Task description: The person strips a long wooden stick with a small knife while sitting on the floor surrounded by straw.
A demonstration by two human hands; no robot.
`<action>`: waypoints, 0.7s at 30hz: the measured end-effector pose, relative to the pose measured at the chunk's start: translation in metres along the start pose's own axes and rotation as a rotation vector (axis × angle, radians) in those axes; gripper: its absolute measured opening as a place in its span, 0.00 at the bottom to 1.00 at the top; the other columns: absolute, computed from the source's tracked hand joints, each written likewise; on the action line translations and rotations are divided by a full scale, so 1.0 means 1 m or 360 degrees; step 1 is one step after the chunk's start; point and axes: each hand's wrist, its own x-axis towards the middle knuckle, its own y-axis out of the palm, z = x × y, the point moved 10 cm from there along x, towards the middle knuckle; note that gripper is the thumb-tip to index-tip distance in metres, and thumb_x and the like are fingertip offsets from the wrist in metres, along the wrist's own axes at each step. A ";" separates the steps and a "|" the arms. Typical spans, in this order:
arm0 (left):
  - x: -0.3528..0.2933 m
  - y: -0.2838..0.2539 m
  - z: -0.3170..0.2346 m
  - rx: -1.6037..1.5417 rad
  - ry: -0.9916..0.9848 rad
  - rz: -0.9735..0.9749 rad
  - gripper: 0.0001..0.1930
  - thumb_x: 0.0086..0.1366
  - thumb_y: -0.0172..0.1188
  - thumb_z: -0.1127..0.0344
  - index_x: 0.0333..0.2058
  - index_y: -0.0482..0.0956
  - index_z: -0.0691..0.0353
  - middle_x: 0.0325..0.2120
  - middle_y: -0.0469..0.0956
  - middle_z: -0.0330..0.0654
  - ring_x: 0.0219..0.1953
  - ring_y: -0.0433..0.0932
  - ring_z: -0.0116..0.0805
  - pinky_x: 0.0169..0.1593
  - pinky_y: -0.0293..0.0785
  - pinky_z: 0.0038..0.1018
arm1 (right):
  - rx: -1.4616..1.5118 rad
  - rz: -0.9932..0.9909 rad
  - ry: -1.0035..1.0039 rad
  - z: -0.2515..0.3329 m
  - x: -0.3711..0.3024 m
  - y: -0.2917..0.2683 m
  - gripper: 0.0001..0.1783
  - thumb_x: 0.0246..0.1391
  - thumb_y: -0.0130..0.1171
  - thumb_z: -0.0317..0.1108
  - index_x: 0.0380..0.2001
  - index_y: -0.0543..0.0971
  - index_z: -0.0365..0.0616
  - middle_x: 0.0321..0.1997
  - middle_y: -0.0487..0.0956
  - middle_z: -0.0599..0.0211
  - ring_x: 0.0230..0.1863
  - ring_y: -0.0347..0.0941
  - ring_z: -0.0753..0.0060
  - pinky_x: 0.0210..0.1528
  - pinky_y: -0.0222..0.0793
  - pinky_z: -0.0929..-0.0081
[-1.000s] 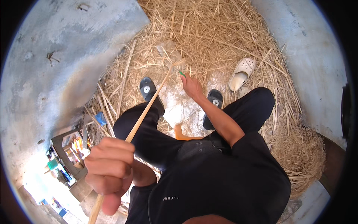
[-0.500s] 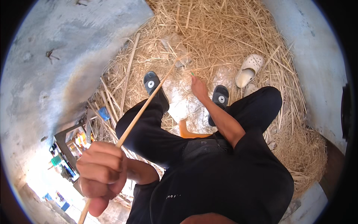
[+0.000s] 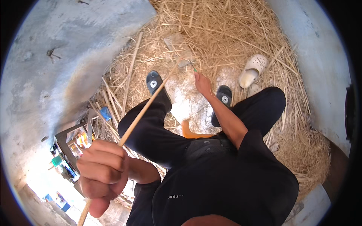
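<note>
While the left hand (image 3: 101,171) is closed in a fist around a long wooden stick (image 3: 145,111), the stick slants up from the lower left, across the left knee, toward the straw (image 3: 233,34). Its far end lies near a pale patch of ground between the two black shoes (image 3: 154,83). The right hand (image 3: 203,83) reaches down between the knees, its grip pinched on a thin green piece (image 3: 194,69) just above the right shoe. A white clog (image 3: 252,71) lies on the straw to the right, well apart from the hands. An orange seat edge (image 3: 190,132) shows under the legs.
</note>
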 end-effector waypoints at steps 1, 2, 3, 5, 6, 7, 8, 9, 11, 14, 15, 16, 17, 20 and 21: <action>0.002 -0.001 0.003 -0.0020 0.0023 0.0006 0.26 0.69 0.46 0.47 0.17 0.59 0.58 0.04 0.52 0.29 0.04 0.47 0.19 0.08 0.42 0.18 | 0.0262 -0.0164 0.0142 0.023 0.003 -0.040 0.20 0.64 0.39 0.45 0.36 0.74 0.40 0.25 0.77 0.41 0.31 0.75 0.39 0.35 0.68 0.48; 0.004 0.000 0.003 -0.0027 0.0055 0.0014 0.26 0.69 0.46 0.47 0.17 0.59 0.58 0.04 0.52 0.29 0.04 0.47 0.19 0.08 0.42 0.18 | 0.0370 -0.0260 0.0041 0.049 0.007 -0.068 0.21 0.65 0.39 0.46 0.35 0.74 0.40 0.24 0.76 0.41 0.30 0.74 0.39 0.33 0.67 0.48; 0.004 0.001 0.004 -0.0019 0.0040 0.0001 0.26 0.69 0.46 0.47 0.17 0.59 0.58 0.04 0.52 0.29 0.04 0.47 0.19 0.08 0.41 0.18 | 0.0485 -0.0319 -0.0052 0.071 0.002 -0.084 0.22 0.65 0.38 0.47 0.33 0.73 0.40 0.23 0.75 0.40 0.30 0.74 0.39 0.32 0.67 0.48; 0.007 0.002 0.004 0.0007 0.0024 -0.0006 0.26 0.69 0.46 0.46 0.17 0.59 0.58 0.04 0.52 0.29 0.04 0.47 0.19 0.08 0.41 0.18 | 0.0562 -0.0386 -0.0177 0.099 0.001 -0.088 0.22 0.65 0.38 0.47 0.33 0.73 0.40 0.23 0.75 0.40 0.29 0.74 0.40 0.30 0.67 0.49; 0.008 0.003 0.004 0.0000 0.0016 0.0026 0.26 0.69 0.45 0.46 0.17 0.59 0.58 0.04 0.52 0.29 0.04 0.47 0.19 0.08 0.41 0.18 | 0.0515 -0.0397 -0.0204 0.107 0.005 -0.085 0.22 0.65 0.38 0.47 0.33 0.74 0.40 0.23 0.76 0.41 0.29 0.75 0.41 0.30 0.68 0.50; 0.009 0.004 0.004 -0.0004 0.0009 0.0056 0.27 0.69 0.45 0.46 0.17 0.59 0.58 0.04 0.52 0.29 0.04 0.47 0.19 0.08 0.40 0.18 | 0.0469 -0.0405 -0.0233 0.112 0.009 -0.081 0.21 0.65 0.38 0.46 0.34 0.74 0.40 0.23 0.76 0.42 0.30 0.75 0.42 0.29 0.69 0.51; 0.007 0.007 0.003 -0.0015 -0.0012 0.0069 0.27 0.69 0.45 0.46 0.17 0.58 0.58 0.04 0.52 0.29 0.04 0.46 0.19 0.08 0.40 0.18 | -0.0014 -0.0039 -0.0017 0.087 0.016 -0.045 0.21 0.64 0.39 0.44 0.36 0.76 0.40 0.29 0.78 0.42 0.34 0.76 0.43 0.35 0.71 0.52; 0.007 0.010 0.005 -0.0030 -0.0026 0.0015 0.27 0.69 0.45 0.46 0.16 0.58 0.58 0.04 0.52 0.29 0.04 0.46 0.19 0.08 0.40 0.18 | -0.0143 0.0182 0.0157 0.005 0.020 0.013 0.22 0.64 0.38 0.45 0.36 0.76 0.39 0.32 0.78 0.42 0.37 0.76 0.42 0.39 0.71 0.52; 0.008 0.001 0.007 0.0019 -0.0011 -0.0030 0.27 0.69 0.45 0.46 0.16 0.57 0.58 0.04 0.52 0.29 0.04 0.45 0.19 0.08 0.40 0.18 | -0.0164 0.0399 0.0369 -0.061 0.014 0.065 0.26 0.64 0.37 0.50 0.37 0.77 0.38 0.38 0.78 0.39 0.42 0.74 0.38 0.46 0.69 0.49; -0.001 -0.011 -0.001 0.0009 0.0048 -0.0068 0.28 0.69 0.45 0.45 0.15 0.55 0.56 0.04 0.51 0.29 0.05 0.45 0.17 0.09 0.39 0.16 | 0.0018 0.0331 0.0358 -0.029 -0.006 0.028 0.30 0.63 0.36 0.55 0.37 0.77 0.39 0.39 0.77 0.36 0.44 0.73 0.35 0.49 0.68 0.48; -0.004 -0.013 -0.003 0.0004 0.0051 -0.0080 0.28 0.69 0.45 0.45 0.14 0.55 0.56 0.04 0.51 0.29 0.05 0.45 0.17 0.09 0.38 0.16 | 0.0051 0.0326 0.0328 -0.017 -0.016 0.019 0.30 0.63 0.36 0.56 0.38 0.77 0.39 0.39 0.77 0.37 0.44 0.73 0.35 0.49 0.69 0.49; -0.003 -0.013 -0.003 0.0004 0.0036 -0.0096 0.29 0.69 0.44 0.44 0.14 0.53 0.55 0.04 0.50 0.28 0.05 0.45 0.16 0.08 0.38 0.15 | 0.0072 0.0210 0.0313 0.003 -0.024 -0.004 0.29 0.63 0.37 0.55 0.36 0.75 0.39 0.33 0.77 0.37 0.40 0.74 0.37 0.44 0.68 0.49; -0.002 -0.014 -0.002 -0.0005 0.0039 -0.0114 0.29 0.69 0.44 0.44 0.14 0.53 0.55 0.04 0.50 0.29 0.05 0.45 0.16 0.08 0.38 0.15 | 0.0197 0.0087 0.0224 0.022 -0.026 -0.025 0.27 0.64 0.38 0.54 0.35 0.73 0.39 0.29 0.76 0.40 0.36 0.74 0.37 0.40 0.67 0.48; -0.002 -0.016 -0.002 0.0033 0.0027 -0.0157 0.28 0.70 0.41 0.44 0.15 0.51 0.54 0.05 0.50 0.29 0.05 0.45 0.17 0.09 0.39 0.16 | 0.0556 -0.0116 -0.0147 0.089 -0.041 -0.076 0.21 0.64 0.41 0.48 0.33 0.70 0.38 0.20 0.74 0.45 0.25 0.72 0.40 0.30 0.64 0.49; -0.005 -0.022 -0.004 0.0093 0.0041 -0.0277 0.28 0.70 0.41 0.43 0.16 0.52 0.54 0.05 0.50 0.29 0.06 0.45 0.17 0.10 0.39 0.16 | 0.0654 -0.0094 -0.0329 0.119 -0.051 -0.095 0.19 0.64 0.44 0.46 0.33 0.68 0.38 0.18 0.72 0.47 0.23 0.71 0.42 0.28 0.63 0.50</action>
